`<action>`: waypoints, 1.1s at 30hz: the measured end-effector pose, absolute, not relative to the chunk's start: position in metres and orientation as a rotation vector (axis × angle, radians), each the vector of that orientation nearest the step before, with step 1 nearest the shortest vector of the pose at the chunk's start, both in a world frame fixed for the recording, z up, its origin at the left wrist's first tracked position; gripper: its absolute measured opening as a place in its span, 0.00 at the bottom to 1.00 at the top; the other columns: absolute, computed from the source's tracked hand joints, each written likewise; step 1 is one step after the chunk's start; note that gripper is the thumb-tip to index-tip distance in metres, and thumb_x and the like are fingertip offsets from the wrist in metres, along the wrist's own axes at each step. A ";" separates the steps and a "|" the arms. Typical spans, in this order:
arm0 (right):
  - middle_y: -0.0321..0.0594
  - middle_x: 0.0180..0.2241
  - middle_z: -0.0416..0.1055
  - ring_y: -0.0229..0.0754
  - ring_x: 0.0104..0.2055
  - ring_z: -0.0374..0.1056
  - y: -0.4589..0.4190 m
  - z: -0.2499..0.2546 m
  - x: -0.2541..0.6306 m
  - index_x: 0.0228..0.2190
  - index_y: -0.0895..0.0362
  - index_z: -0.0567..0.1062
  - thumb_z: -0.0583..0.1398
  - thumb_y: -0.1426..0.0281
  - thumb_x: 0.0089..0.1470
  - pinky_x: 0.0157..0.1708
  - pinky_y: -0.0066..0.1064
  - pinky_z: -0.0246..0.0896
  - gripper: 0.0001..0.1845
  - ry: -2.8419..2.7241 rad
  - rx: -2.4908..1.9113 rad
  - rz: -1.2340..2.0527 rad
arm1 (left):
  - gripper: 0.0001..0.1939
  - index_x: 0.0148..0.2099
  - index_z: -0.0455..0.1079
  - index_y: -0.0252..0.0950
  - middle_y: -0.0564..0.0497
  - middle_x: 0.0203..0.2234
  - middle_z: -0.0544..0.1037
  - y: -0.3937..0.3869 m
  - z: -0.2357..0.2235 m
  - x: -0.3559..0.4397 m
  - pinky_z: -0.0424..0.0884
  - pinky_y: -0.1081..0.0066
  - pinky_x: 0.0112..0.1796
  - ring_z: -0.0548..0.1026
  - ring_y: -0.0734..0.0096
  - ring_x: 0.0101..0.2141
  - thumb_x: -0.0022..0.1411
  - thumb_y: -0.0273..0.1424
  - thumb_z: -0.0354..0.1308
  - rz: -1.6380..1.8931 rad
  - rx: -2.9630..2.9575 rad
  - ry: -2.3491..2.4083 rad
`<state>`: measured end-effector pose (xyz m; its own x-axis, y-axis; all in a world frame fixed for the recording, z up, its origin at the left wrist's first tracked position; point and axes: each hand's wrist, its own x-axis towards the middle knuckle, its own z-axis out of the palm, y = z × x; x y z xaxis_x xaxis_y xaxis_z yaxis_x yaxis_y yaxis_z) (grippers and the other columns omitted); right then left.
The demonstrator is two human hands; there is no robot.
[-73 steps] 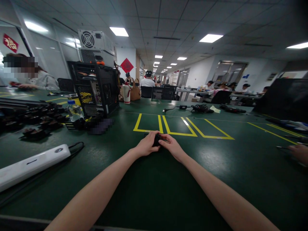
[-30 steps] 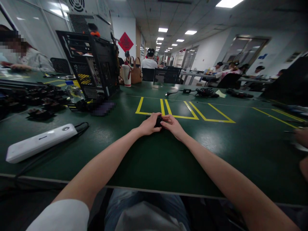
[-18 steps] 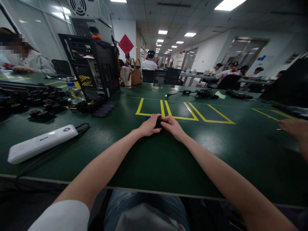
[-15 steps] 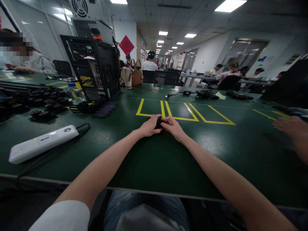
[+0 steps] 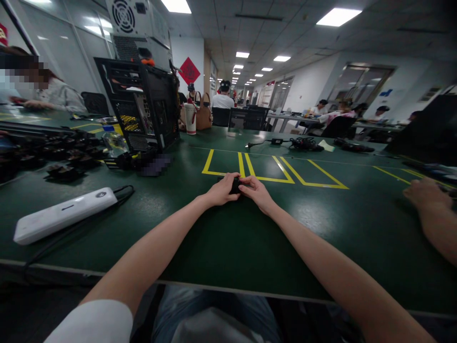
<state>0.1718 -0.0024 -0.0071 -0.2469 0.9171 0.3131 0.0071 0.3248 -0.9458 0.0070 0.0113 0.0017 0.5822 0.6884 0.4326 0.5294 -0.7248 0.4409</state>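
A small black part (image 5: 235,185) is held between my two hands, just above or on the green table (image 5: 250,247). My left hand (image 5: 224,189) is closed round its left side, with the thumb along the near edge. From the right, the fingertips and thumb of my right hand (image 5: 255,191) pinch it. Most of the part is hidden by my fingers, so its exact kind does not show. Yellow tape outlines (image 5: 262,179) lie on the table just beyond my hands.
On the left lie a white device (image 5: 66,214) with a black cable and a pile of black parts (image 5: 67,155). An open computer case (image 5: 160,105) stands behind them, near a paper cup (image 5: 190,119). Black cables (image 5: 305,141) lie farther back. Another person's hand (image 5: 428,195) is at right.
My hands stay nearly in place around the black part. At the right, the other person's hand has shifted and its fingers look more curled. The view has tilted slightly.
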 end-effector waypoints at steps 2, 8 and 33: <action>0.37 0.36 0.65 0.38 0.40 0.63 -0.002 -0.007 0.172 0.35 0.54 0.66 0.59 0.65 0.41 0.43 0.37 0.58 0.15 -1.558 -0.885 1.108 | 0.30 0.53 0.46 0.36 0.43 0.46 0.58 0.011 0.003 0.007 0.62 0.59 0.43 0.62 0.59 0.45 0.49 0.32 0.54 0.861 2.548 1.003; 0.37 0.39 0.65 0.38 0.41 0.63 -0.001 -0.007 0.172 0.35 0.54 0.67 0.61 0.68 0.39 0.45 0.36 0.56 0.17 -1.575 -0.847 1.137 | 0.31 0.53 0.46 0.36 0.43 0.46 0.58 0.010 0.004 0.007 0.61 0.58 0.44 0.62 0.59 0.46 0.48 0.31 0.55 0.861 2.525 1.006; 0.37 0.37 0.65 0.39 0.42 0.62 -0.002 -0.006 0.171 0.36 0.54 0.66 0.60 0.66 0.41 0.46 0.38 0.56 0.17 -1.606 -0.879 1.054 | 0.31 0.53 0.46 0.36 0.43 0.46 0.58 0.015 0.000 0.008 0.62 0.58 0.43 0.62 0.59 0.46 0.47 0.33 0.55 0.865 2.542 1.018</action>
<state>0.1715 -0.0020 -0.0061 -0.2531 0.9068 0.3370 0.0522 0.3606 -0.9313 0.0078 0.0152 0.0004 0.5751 0.6964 0.4292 0.5356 -0.7171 0.4459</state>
